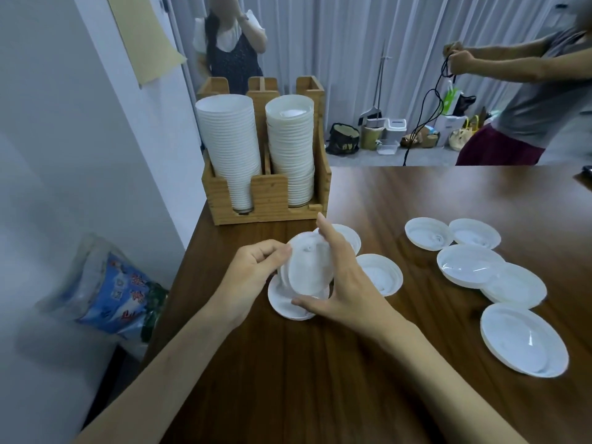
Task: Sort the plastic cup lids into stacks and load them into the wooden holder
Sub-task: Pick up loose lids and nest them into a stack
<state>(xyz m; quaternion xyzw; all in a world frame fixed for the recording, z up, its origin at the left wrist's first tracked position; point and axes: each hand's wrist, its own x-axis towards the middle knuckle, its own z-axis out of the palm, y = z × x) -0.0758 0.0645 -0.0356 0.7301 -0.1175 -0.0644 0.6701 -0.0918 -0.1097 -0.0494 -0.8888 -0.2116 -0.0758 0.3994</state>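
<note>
Two bare forearms reach over a dark wooden table [416,193]. Above it, the left hand [256,270] pinches the left rim of a small stack of white lids [309,267], tilted on edge. The right hand [342,283] cups its right side, fingers up, thumb beneath. One flat lid [283,304] lies under the hands, loose lids [471,264] lie to the right. Just behind, the wooden holder [266,203] carries two tall white stacks [290,149].
</note>
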